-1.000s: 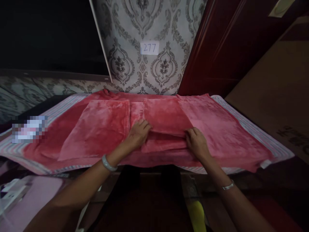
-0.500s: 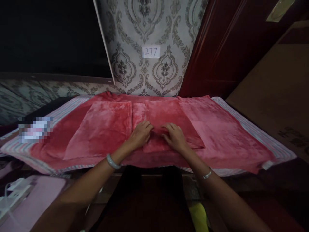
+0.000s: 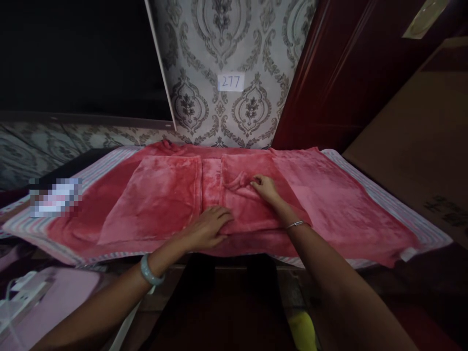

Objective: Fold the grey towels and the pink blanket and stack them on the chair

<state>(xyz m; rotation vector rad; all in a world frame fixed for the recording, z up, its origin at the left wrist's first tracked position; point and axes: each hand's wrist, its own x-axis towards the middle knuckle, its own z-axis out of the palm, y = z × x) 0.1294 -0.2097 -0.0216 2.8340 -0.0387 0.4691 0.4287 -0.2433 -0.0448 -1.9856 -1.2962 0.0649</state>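
A red plush blanket (image 3: 340, 204) lies spread over a striped sheet (image 3: 383, 195) on a table, with two folded red panels on top. My left hand (image 3: 208, 226) lies flat with fingers spread on the near left corner of the middle folded panel (image 3: 248, 209). My right hand (image 3: 265, 187) reaches farther back on the same panel, its fingers pressed on the fabric beside a small bunched wrinkle (image 3: 236, 183). The other folded panel (image 3: 161, 195) lies to the left. Each wrist wears a bracelet.
Patterned wallpaper with a paper label "277" (image 3: 231, 82) stands behind the table. A dark red door (image 3: 347, 73) is at the right, a dark screen (image 3: 73, 53) at the left. A pink object with white cables (image 3: 40, 302) sits low left; something yellow (image 3: 303, 329) lies below.
My right hand has moved from the panel's near right edge toward the middle and then farther back. My left hand has slid nearer, to the panel's front left corner.
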